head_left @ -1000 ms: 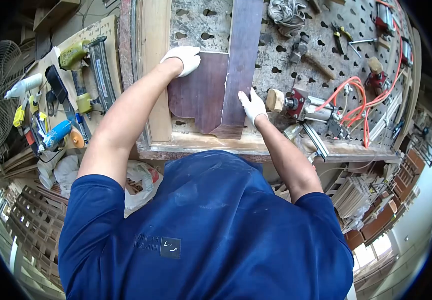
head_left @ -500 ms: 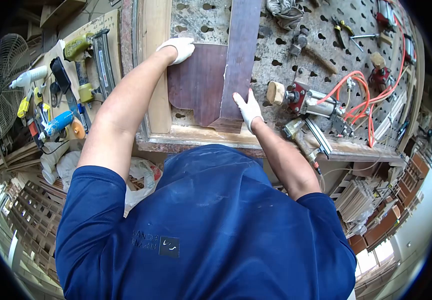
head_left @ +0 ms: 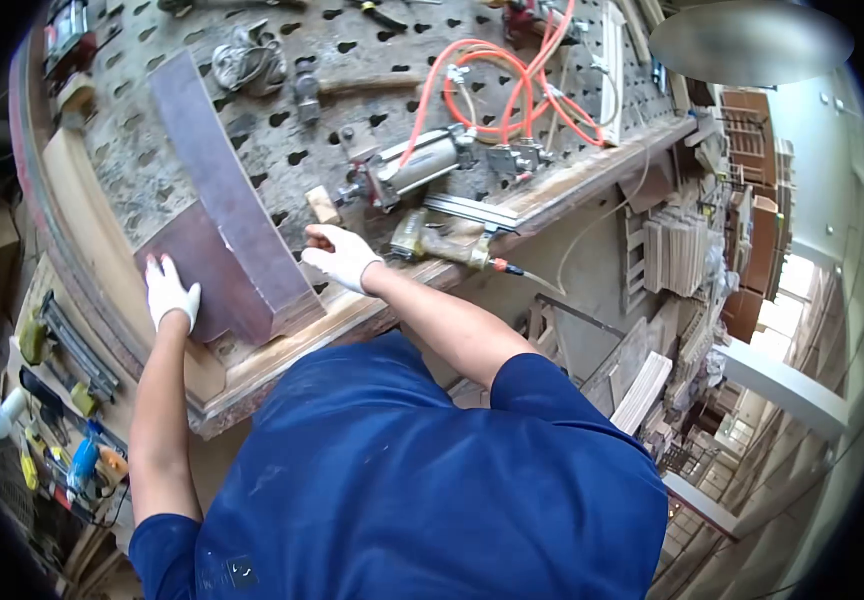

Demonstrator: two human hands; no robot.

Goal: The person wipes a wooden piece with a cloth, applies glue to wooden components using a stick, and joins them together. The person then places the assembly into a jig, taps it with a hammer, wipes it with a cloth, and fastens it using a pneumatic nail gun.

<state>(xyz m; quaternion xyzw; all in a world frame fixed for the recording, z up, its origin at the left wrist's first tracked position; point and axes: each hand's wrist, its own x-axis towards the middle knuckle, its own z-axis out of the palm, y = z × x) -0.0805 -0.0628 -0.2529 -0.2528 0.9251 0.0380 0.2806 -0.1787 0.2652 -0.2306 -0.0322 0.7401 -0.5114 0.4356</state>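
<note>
A dark reddish-brown wooden panel (head_left: 195,258) lies on the bench beside a longer dark board (head_left: 214,165), which meets it along one edge. My left hand (head_left: 170,292), in a white glove with bare fingertips, rests on the panel with its fingers spread. In a matching glove, my right hand (head_left: 342,258) is just right of the long board, its fingers loosely bent and no held thing visible. Close to the right hand are a small wooden block (head_left: 323,205) on a clamp's end and an air nail gun (head_left: 442,243) lying at the bench edge.
The metal bench top (head_left: 352,110) is full of keyhole slots. A pneumatic clamp cylinder (head_left: 417,165) with orange hoses (head_left: 512,95), a hammer (head_left: 352,85) and a crumpled grey cloth (head_left: 250,58) sit on it. A pale wooden strip (head_left: 92,210) runs along the left; hand tools (head_left: 82,465) lie beyond.
My right hand has left the long board's edge and moved right toward the nail gun. My left hand has shifted from the panel's far edge onto its face. The view has turned right.
</note>
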